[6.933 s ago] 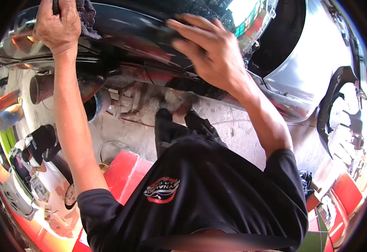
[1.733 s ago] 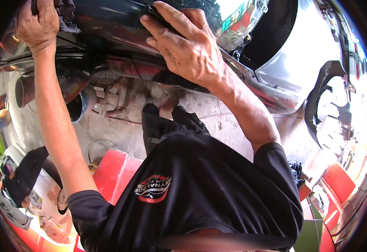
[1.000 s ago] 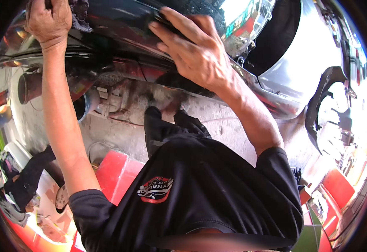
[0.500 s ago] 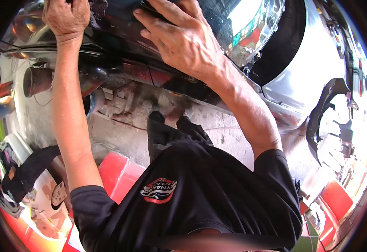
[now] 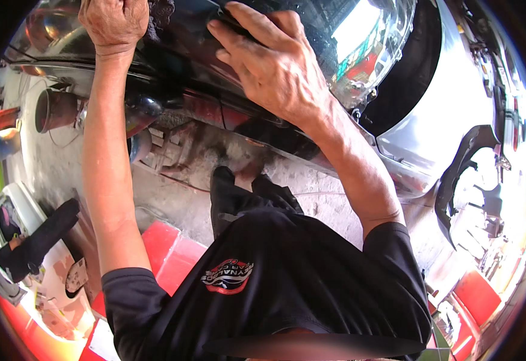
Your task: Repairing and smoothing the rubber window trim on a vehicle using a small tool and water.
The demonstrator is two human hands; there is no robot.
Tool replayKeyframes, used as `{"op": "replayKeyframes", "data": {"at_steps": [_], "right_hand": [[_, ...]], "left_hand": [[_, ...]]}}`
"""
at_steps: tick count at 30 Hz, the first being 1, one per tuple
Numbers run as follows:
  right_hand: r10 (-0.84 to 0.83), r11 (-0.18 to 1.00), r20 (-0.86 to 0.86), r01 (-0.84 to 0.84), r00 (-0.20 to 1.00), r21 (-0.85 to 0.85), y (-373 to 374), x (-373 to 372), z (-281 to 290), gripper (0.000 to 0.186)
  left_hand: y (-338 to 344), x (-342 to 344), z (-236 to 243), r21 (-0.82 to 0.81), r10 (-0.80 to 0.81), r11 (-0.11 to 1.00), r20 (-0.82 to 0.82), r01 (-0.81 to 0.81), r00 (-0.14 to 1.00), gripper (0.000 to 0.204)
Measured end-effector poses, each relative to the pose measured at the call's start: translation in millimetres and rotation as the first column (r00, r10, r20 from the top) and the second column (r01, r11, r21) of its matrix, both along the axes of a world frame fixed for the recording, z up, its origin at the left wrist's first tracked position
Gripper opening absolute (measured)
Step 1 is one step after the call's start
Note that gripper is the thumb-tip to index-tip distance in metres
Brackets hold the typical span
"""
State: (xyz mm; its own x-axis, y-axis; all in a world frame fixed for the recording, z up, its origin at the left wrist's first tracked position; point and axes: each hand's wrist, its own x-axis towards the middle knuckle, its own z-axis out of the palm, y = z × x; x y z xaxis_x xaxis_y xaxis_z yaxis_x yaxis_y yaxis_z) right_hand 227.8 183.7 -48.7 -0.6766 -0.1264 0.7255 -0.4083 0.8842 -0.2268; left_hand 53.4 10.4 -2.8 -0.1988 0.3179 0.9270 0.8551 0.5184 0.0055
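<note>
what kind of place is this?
Likely a car body or detailing shop: both hands work a glossy dark car panel, a silver car stands close by, and a detached black trim piece lies beside the stained concrete floor.

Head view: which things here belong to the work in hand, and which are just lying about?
In use:
- glossy dark car panel
- dark cloth, bunched in the left hand
- right hand, flat on the panel

Lying about:
- red blocks on the floor
- loose black trim piece at right
- dark round pot at left
</note>
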Motion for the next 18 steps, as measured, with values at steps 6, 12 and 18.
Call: {"op": "replayKeyframes", "data": {"at_steps": [6, 12, 18], "right_hand": [[0.094, 0.995, 0.024, -0.094, 0.995, -0.015, -3.6, -30.6, 3.7, 0.035], [-0.051, 0.991, 0.102, 0.037, 0.993, 0.132, 42.2, 67.4, -40.7, 0.043], [-0.022, 0.999, 0.037, 0.02, 0.999, 0.041, 12.8, 18.5, -25.8, 0.038]], "left_hand": [[0.6, -4.5, -3.1, 0.004, -0.049, 0.999, 0.045, 0.049, 0.998, 0.021], [-2.3, 2.0, -2.9, 0.028, -0.022, 0.999, 0.021, 0.021, 1.0, 0.021], [6.3, 0.4, -2.7, 0.018, -0.031, 0.999, 0.021, 0.03, 0.999, 0.021]]}}
